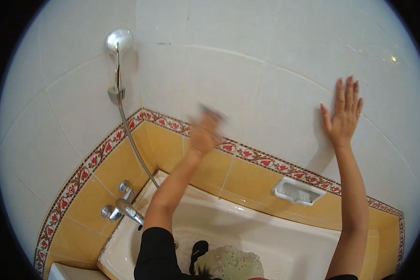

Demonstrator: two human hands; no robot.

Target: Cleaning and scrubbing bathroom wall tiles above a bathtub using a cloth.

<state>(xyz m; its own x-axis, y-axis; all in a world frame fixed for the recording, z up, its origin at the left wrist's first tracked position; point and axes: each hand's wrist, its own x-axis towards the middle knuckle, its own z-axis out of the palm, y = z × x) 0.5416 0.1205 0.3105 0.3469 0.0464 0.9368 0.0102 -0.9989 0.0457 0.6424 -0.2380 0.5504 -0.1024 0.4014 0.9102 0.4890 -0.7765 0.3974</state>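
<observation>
My left hand point(204, 134) is blurred by motion in front of the wall, just above the patterned border tiles. Something thin and greyish, too blurred to name, is in its fingers. Flat against the white wall tiles point(290, 115) on the right lies my right hand point(344, 122), fingers spread and holding nothing. Left of my left hand, a chrome hand shower point(119, 42) sits in its wall holder point(116, 95), its hose hanging down behind my left forearm.
Below me is a white bathtub point(287, 231) with a patterned mat point(234, 262) and a black item point(199, 249) in it. A chrome mixer tap point(127, 209) juts out at the left end. A white soap dish point(298, 191) is set in the yellow tiles point(246, 178).
</observation>
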